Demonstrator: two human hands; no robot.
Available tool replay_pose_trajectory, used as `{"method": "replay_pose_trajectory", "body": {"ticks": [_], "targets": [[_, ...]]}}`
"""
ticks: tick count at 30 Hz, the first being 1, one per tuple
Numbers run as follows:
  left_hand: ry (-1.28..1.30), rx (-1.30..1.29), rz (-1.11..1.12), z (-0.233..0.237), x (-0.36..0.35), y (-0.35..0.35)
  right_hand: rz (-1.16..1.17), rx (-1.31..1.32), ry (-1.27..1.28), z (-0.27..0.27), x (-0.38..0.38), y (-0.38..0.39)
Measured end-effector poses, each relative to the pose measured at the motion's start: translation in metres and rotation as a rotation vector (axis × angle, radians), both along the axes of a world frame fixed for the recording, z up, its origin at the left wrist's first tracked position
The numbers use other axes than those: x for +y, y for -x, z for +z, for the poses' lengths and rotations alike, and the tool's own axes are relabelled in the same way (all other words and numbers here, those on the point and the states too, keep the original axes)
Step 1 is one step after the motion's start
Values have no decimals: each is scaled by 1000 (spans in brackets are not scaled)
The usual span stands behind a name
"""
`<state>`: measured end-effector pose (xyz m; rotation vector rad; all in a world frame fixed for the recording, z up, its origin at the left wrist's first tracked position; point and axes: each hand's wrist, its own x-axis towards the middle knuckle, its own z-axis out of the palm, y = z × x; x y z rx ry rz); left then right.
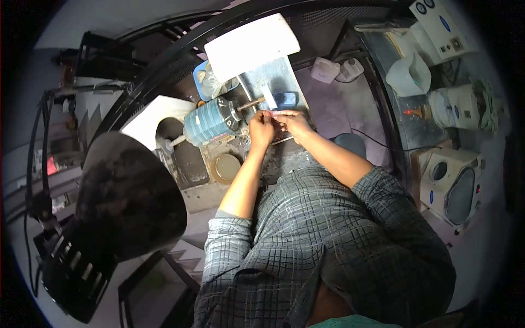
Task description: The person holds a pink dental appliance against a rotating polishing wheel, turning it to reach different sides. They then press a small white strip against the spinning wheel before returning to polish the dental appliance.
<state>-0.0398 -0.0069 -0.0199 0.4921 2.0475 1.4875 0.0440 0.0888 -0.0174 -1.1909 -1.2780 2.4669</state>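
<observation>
Close together in front of the blue polishing lathe, my left hand and my right hand both have their fingers closed on a small pink piece. Its exact kind I cannot tell, as the fingertips cover most of it. Just beyond the fingertips is the pale wheel on the end of the lathe's shaft. Behind the wheel, a light-coloured metal tray sits beneath a white hood, with a small blue box in it.
A round bowl stands on the bench at the left, near a white hooded box. The black lamp shade looms at the lower left. White jugs stand beyond the tray. Bench machines line the right side.
</observation>
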Motion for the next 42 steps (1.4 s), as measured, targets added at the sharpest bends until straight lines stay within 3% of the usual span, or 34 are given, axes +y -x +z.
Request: {"method": "replay_pose_trajectory", "body": {"ticks": [2, 4, 9, 15, 18, 27, 32, 34, 36, 42], "targets": [[7, 57, 24, 1, 9, 2, -62, 6, 38, 0, 2, 6], [-36, -95, 111, 0, 14, 2, -65, 19, 29, 0, 4, 13], [47, 36, 139, 3, 21, 4, -160, 19, 119, -1, 5, 17], [-157, -288, 178, 7, 18, 7, -123, 22, 107, 4, 7, 18], [-150, -272, 218, -7, 20, 9, -148, 60, 185, 4, 9, 17], [-153, -372, 151, 27, 16, 9, -82, 10, 100, 1, 8, 19], [-136, -365, 205, 4, 22, 12, -114, 53, 161, 7, 12, 19], [-132, -353, 200, -9, 21, 14, -88, -64, 121, 18, 15, 18], [-133, -282, 207, -21, 19, 17, -113, -45, 134, -2, 12, 22], [-244, -387, 199, 10, 13, 9, -58, 39, 129, -13, 8, 20]]}}
